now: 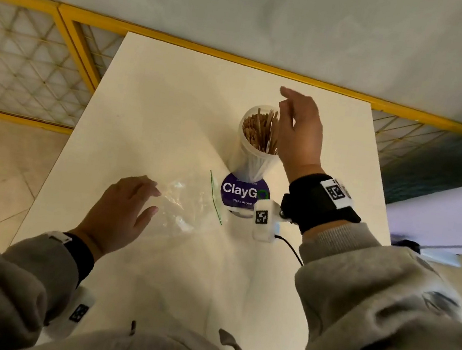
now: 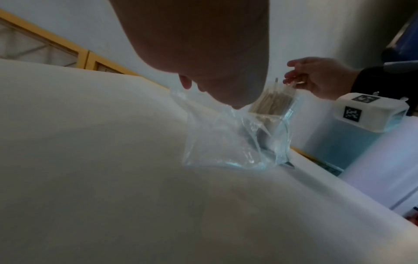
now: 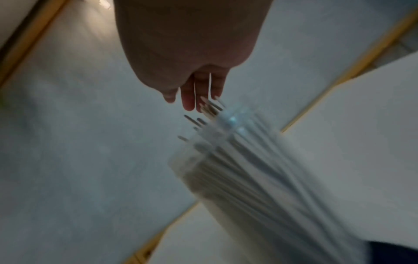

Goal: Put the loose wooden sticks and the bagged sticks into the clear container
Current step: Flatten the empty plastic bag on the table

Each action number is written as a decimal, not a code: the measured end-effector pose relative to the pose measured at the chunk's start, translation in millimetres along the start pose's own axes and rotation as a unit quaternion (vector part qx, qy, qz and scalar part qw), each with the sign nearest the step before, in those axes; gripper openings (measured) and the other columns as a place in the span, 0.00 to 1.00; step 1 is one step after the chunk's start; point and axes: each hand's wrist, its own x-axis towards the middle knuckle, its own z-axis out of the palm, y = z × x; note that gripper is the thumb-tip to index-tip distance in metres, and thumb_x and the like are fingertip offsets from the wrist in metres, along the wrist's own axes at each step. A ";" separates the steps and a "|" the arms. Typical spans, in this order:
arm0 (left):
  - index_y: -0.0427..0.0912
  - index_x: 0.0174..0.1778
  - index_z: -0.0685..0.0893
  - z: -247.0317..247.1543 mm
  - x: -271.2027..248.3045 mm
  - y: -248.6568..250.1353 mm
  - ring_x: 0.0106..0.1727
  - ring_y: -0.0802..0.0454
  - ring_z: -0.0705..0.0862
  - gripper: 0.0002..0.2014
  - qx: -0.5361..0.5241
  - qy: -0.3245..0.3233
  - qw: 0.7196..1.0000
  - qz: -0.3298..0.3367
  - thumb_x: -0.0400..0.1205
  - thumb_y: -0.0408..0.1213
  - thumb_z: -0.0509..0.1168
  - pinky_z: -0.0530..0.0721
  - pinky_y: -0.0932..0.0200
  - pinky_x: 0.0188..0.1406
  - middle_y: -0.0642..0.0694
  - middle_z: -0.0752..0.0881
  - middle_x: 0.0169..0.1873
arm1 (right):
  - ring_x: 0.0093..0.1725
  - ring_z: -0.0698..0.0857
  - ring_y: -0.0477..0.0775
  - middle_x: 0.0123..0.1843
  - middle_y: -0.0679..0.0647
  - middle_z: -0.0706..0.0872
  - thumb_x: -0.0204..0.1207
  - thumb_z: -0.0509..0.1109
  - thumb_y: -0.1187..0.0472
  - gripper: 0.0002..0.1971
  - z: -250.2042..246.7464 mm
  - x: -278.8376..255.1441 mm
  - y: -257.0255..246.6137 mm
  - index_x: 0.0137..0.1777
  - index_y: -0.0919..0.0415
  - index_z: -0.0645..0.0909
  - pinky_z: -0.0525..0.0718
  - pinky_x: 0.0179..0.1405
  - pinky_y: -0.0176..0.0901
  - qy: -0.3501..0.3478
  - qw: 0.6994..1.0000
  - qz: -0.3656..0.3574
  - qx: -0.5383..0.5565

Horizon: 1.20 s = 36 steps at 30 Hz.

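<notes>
Nearest the body, on the white table (image 1: 176,93): left hand (image 1: 124,207) with fingers spread and straight, laid on the edge of the clear bag (image 1: 190,204), gripping nothing. Cannot tell whether any sticks remain inside the crumpled plastic.

Just beyond, past the green seal strip and a purple round sticker (image 1: 245,191): clear container (image 1: 251,160) standing upright, packed with wooden sticks (image 1: 259,131), tips poking above the rim. Above the rim, right hand (image 1: 298,128), fingers loose and hanging down, wide rather than clenched, brushing the stick ends.

Likely risks, as a judgement:
- Tall, narrow and top-heavy, so prone to tipping if knocked sideways by the right wrist or its dangling camera on withdrawal.
- Uneven sticks standing proud, easily snagged on fingers and dragged back out.
- Slippery bag, apt to slide if pushed instead of pinched; any leftovers liable to spill toward the table edge.

Differences between views:
- From the head: whole layout, bag and container apart, sticker between.
- From the left wrist: bag (image 2: 226,142) puffed and seemingly hollow, container glimpsed through it, right hand (image 2: 316,78) at the stick tops.
- From the right wrist, though blurred: fingertips (image 3: 189,105) straight, touching the tips of the sticks (image 3: 210,109), no fist; bag out of sight.
</notes>
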 end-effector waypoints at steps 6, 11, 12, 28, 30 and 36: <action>0.42 0.82 0.58 21.7 -11.9 -14.8 0.82 0.36 0.59 0.35 0.018 -0.114 0.992 -0.056 0.80 0.54 0.51 0.65 0.38 0.74 0.39 0.61 0.82 | 0.82 0.64 0.57 0.78 0.56 0.73 0.83 0.43 0.43 0.31 7.5 -23.4 17.4 0.76 0.58 0.71 0.49 0.83 0.59 -0.197 0.935 -0.100 -0.279; 0.39 0.83 0.47 44.2 -26.0 -21.6 0.83 0.35 0.51 0.39 0.038 -0.165 0.981 -0.097 0.80 0.60 0.44 0.57 0.35 0.77 0.38 0.49 0.83 | 0.85 0.56 0.57 0.85 0.56 0.62 0.85 0.48 0.41 0.31 11.6 -28.3 7.1 0.82 0.59 0.61 0.49 0.83 0.55 -0.263 0.899 -0.104 -0.334; 0.38 0.83 0.48 46.5 -27.4 -22.4 0.83 0.34 0.51 0.40 0.045 -0.174 0.978 -0.102 0.80 0.61 0.42 0.56 0.34 0.76 0.36 0.49 0.83 | 0.85 0.55 0.58 0.85 0.57 0.61 0.85 0.49 0.41 0.31 11.2 -27.0 6.1 0.82 0.59 0.61 0.49 0.83 0.56 -0.260 0.900 -0.103 -0.335; 0.54 0.82 0.37 53.7 -68.6 -1.1 0.81 0.34 0.33 0.45 0.092 -0.206 0.974 -0.032 0.74 0.74 0.41 0.40 0.25 0.76 0.42 0.35 0.83 | 0.61 0.83 0.61 0.59 0.59 0.84 0.69 0.80 0.57 0.26 46.1 -165.5 6.9 0.64 0.63 0.76 0.75 0.53 0.43 -0.433 0.847 0.289 -0.111; 0.57 0.82 0.35 52.1 -79.1 0.9 0.81 0.36 0.31 0.46 0.104 -0.219 0.970 -0.026 0.72 0.76 0.40 0.38 0.25 0.76 0.43 0.32 0.82 | 0.58 0.83 0.59 0.52 0.55 0.84 0.70 0.78 0.59 0.17 46.2 -162.9 20.2 0.56 0.62 0.80 0.76 0.52 0.42 -0.368 0.872 0.305 -0.110; 0.56 0.80 0.63 35.5 -83.4 21.1 0.73 0.30 0.71 0.37 0.140 -0.208 0.968 -0.029 0.77 0.70 0.41 0.62 0.33 0.69 0.33 0.67 0.78 | 0.62 0.79 0.62 0.63 0.59 0.79 0.72 0.75 0.54 0.23 43.6 -175.7 13.9 0.66 0.58 0.77 0.76 0.60 0.54 -0.254 0.934 0.116 -0.223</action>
